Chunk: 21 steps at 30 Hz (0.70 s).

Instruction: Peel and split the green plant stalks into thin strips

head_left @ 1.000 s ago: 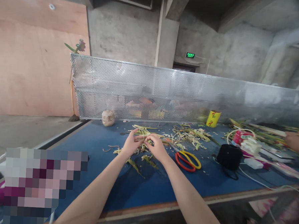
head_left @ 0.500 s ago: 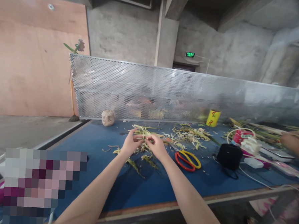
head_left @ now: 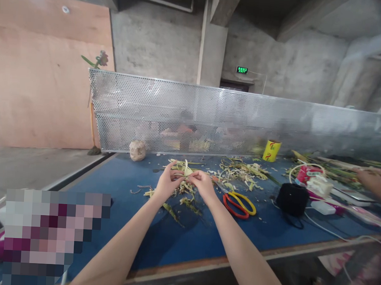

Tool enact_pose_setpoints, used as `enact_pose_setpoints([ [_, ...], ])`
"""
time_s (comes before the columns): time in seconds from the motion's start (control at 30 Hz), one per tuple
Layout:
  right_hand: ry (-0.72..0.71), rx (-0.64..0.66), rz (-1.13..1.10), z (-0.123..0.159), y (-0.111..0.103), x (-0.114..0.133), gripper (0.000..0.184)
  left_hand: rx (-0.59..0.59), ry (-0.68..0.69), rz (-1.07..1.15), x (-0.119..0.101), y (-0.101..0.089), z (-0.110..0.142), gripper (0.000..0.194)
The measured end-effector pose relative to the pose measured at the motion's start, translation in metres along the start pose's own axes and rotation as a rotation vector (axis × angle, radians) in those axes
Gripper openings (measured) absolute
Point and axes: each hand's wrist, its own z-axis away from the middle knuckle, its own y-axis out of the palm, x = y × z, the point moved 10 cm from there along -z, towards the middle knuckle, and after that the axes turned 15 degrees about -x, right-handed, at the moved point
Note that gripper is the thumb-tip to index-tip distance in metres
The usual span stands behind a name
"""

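Rn L hand [head_left: 166,184] & R hand [head_left: 204,186] are pinching a thin pale-green plant strip [head_left: 187,170] btwn fingertips, holding it over a blue flat table [head_left: 185,244], red-and-yellow-handled metal scissors [head_left: 229,193] lying nearby.

- A workshop, apparently: bare concrete walls [head_left: 157,43] and beams [head_left: 227,8]
- Lit exit sign [head_left: 242,70]
- Perforated metal divider [head_left: 141,110]
- Long blue worktable [head_left: 178,244] strewn with plant scraps [head_left: 244,171], scissors [head_left: 229,194]

Scissor handles [head_left: 240,204]: 2-tone (red, yellow).
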Motion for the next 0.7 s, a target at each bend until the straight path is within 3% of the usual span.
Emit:
enact_pose_setpoints([
  [0.4,-0.003,0.099,-0.033,0.005,0.013,-0.001,0.014,-0.027,-0.140,0.203,0.011,0.000,-0.003,0.075],
  [0.7,-0.170,0.154,0.049,0.013,0.014,0.017,0.007,-0.085,-0.279,0.276,0.018,-0.005,0.000,0.069],
])
